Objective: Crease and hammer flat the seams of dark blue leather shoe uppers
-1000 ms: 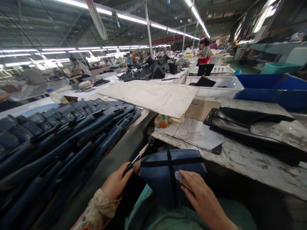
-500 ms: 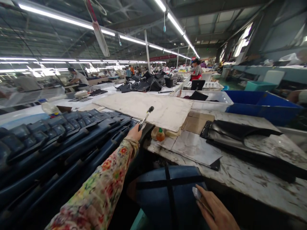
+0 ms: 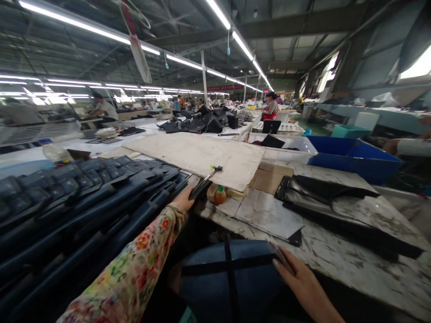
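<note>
My left hand [image 3: 183,199], in a floral sleeve, is closed around the black grip of a hammer [image 3: 206,179]. The hammer's head rests on or just over the near edge of the cream cloth [image 3: 202,150]. Low in the view, my right hand [image 3: 299,271] is at the right edge of a dark blue panel [image 3: 205,291] crossed by black strips. Its thumb and fingers pinch something small and dark that I cannot make out. Rows of stacked dark blue pieces [image 3: 101,211] lie beneath and left of my left arm.
A small bottle of orange liquid [image 3: 220,195] stands near the table's edge. Black leather pieces [image 3: 323,202] lie on the stained table [image 3: 340,264] at right. Behind are a white bin [image 3: 296,154], a blue bin [image 3: 357,154] and black goods [image 3: 198,122]. People work farther back.
My left hand has lowered the hammer, its head dropping to the cream cloth. My right hand has moved up slightly along the panel's edge. The whole view has shifted a little.
</note>
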`<state>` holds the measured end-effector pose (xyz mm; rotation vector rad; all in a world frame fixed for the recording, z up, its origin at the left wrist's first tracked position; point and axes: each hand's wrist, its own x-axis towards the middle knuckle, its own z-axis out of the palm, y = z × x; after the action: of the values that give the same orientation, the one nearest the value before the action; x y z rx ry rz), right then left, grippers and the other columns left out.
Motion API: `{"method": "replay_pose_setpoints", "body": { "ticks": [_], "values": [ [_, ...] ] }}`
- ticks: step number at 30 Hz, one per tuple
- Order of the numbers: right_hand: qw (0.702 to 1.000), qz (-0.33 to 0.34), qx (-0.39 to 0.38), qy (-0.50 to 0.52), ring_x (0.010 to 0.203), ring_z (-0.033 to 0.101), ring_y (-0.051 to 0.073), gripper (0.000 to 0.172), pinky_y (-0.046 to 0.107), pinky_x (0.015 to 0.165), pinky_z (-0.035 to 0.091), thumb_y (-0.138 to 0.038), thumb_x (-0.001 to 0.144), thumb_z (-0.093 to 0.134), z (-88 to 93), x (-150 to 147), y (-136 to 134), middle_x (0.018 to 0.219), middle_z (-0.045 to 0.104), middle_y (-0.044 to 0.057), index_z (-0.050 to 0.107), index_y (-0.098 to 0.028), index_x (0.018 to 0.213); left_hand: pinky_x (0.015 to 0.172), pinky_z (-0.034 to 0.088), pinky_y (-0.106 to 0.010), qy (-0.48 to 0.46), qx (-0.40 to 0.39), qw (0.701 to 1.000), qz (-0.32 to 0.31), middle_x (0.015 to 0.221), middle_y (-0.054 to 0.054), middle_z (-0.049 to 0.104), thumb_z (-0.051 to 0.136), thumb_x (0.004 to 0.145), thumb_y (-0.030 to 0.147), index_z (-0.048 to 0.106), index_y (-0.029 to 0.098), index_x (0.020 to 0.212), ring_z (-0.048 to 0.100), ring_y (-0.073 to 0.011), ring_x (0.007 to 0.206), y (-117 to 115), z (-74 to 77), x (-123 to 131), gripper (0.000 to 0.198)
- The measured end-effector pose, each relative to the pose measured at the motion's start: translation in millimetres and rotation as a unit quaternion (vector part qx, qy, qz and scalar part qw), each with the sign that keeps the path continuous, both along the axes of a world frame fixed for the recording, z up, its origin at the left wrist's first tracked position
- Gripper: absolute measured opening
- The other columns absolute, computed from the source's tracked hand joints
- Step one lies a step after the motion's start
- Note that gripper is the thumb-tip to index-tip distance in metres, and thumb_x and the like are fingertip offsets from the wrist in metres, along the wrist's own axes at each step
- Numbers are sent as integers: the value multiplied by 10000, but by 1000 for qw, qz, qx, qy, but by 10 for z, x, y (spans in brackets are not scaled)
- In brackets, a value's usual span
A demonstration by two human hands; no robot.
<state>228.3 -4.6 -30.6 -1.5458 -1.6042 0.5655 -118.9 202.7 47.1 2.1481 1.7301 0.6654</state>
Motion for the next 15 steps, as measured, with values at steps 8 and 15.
{"method": "replay_pose_setpoints", "body": {
  "ticks": [8,15],
  "values": [
    [989,70,-73,112,774,635,236,412,341,659,531,-459,751,562,469,-169,372,809,676,60,648,-143,1001,857,504,-304,-201,-192,959,56,1104,-133,638,409,785,540,549,123,1155,612,-224,1018,-1719,-547,-525,575],
    [970,233,65,39,662,543,135,134,239,618,430,-215,808,457,1470,-1320,302,741,604,5,583,-175,830,832,529,-339,-411,-239,850,225,1296,-113,520,174,801,667,512,228,1231,544,-234,1128,-2514,-1226,-468,701]
  ]
}}
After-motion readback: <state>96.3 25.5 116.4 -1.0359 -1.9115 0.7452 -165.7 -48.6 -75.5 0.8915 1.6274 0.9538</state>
